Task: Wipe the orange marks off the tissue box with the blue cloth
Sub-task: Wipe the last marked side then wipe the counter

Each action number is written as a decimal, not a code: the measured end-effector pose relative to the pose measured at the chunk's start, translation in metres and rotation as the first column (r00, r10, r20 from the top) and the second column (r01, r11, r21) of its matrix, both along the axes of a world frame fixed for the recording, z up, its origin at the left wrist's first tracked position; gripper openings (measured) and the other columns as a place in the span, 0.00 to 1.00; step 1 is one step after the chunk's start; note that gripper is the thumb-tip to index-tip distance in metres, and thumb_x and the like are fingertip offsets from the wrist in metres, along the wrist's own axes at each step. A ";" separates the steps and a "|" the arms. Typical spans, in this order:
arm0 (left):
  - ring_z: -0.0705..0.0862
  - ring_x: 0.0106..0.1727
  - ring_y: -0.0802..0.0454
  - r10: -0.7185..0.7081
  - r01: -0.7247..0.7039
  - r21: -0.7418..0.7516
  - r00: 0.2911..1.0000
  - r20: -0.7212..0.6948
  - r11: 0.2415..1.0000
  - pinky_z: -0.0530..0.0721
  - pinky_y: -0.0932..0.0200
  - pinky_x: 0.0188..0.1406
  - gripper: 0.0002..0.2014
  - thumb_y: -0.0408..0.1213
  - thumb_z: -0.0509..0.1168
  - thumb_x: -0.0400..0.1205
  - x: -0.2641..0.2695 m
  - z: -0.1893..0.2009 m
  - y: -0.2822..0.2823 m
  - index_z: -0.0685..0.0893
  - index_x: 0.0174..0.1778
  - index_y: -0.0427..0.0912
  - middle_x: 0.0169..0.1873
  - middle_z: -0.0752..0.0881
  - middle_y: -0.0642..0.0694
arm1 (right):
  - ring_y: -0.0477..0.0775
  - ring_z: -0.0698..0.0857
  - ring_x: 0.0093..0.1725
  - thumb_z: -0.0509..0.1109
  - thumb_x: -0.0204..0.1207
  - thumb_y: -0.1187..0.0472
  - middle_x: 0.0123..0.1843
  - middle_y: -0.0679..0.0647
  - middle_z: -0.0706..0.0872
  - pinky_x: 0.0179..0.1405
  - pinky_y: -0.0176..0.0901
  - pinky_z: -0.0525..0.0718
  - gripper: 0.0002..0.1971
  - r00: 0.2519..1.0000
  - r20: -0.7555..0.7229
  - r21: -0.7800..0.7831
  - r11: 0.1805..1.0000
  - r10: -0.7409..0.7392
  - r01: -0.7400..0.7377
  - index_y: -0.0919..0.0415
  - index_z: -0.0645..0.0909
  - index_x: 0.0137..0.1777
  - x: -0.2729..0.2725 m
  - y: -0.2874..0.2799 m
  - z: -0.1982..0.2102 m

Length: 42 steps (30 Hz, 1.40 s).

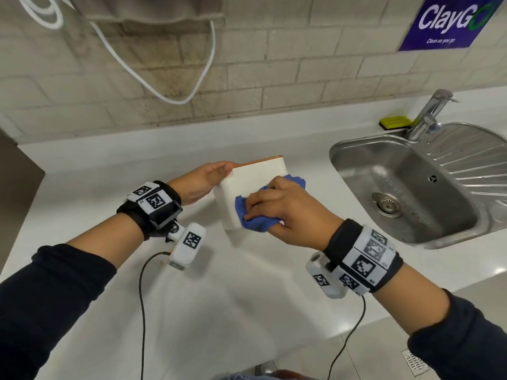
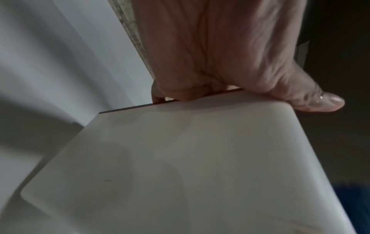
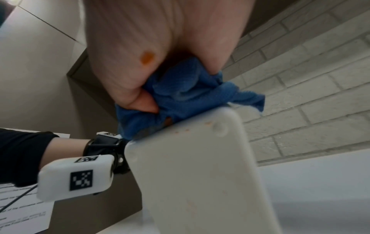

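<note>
The white tissue box (image 1: pixel 252 182) with a wood-coloured lid edge is tilted on the white counter (image 1: pixel 192 283). My left hand (image 1: pixel 204 178) grips its far left end, thumb on top and fingers curled behind the lid edge (image 2: pixel 166 95). My right hand (image 1: pixel 282 207) holds the bunched blue cloth (image 1: pixel 255 216) and presses it onto the box's upper face. In the right wrist view the blue cloth (image 3: pixel 190 93) sits on the box's top edge; small orange specks (image 3: pixel 208 123) dot the tissue box (image 3: pixel 200 174) just below. An orange smear (image 3: pixel 147 57) marks my right palm.
A steel sink (image 1: pixel 406 187) with a tap (image 1: pixel 428 116) lies to the right of the box. A yellow sponge (image 1: pixel 395 123) sits behind it. A white cable (image 1: pixel 164 86) hangs on the brick wall. Wrist camera cables (image 1: pixel 142 311) trail over the counter's front.
</note>
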<state>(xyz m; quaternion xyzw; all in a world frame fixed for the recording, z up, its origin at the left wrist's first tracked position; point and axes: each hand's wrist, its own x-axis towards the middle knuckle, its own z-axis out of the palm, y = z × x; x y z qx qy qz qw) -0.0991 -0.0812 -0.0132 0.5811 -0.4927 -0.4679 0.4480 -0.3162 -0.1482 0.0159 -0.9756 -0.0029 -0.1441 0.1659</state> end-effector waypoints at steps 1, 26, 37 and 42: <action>0.85 0.52 0.63 0.000 0.000 -0.001 1.000 -0.002 1.000 0.80 0.70 0.52 0.41 0.77 0.65 0.56 0.000 0.000 0.000 0.83 0.57 0.50 0.48 0.90 0.58 | 0.61 0.78 0.39 0.58 0.68 0.67 0.51 0.47 0.89 0.44 0.49 0.77 0.17 1.000 -0.014 0.015 1.000 -0.001 0.002 0.53 0.87 0.47 -0.008 -0.002 -0.002; 0.83 0.47 0.62 0.038 -0.038 -0.002 0.999 -0.020 0.999 0.77 0.68 0.53 0.44 0.72 0.74 0.50 0.001 -0.007 -0.003 0.78 0.55 0.46 0.47 0.84 0.50 | 0.59 0.81 0.41 0.63 0.67 0.67 0.48 0.54 0.88 0.47 0.44 0.73 0.12 0.983 0.137 0.237 0.967 -0.124 0.089 0.59 0.86 0.46 0.022 0.019 -0.010; 0.82 0.47 0.56 0.091 -0.098 0.029 0.975 0.201 0.995 0.78 0.61 0.52 0.24 0.58 0.70 0.57 -0.023 -0.007 -0.003 0.79 0.47 0.55 0.46 0.84 0.54 | 0.68 0.78 0.45 0.63 0.64 0.71 0.51 0.62 0.84 0.45 0.57 0.77 0.15 0.566 0.026 0.065 0.566 -0.824 0.822 0.63 0.84 0.48 -0.089 -0.040 -0.072; 0.82 0.40 0.69 0.155 -0.162 0.006 0.951 0.268 0.987 0.77 0.76 0.40 0.21 0.56 0.72 0.59 -0.042 -0.007 0.001 0.77 0.45 0.57 0.46 0.82 0.58 | 0.71 0.59 0.77 0.63 0.76 0.58 0.82 0.59 0.56 0.76 0.68 0.56 0.30 0.424 -0.590 -0.179 0.624 -0.687 0.761 0.59 0.58 0.77 -0.107 -0.076 -0.127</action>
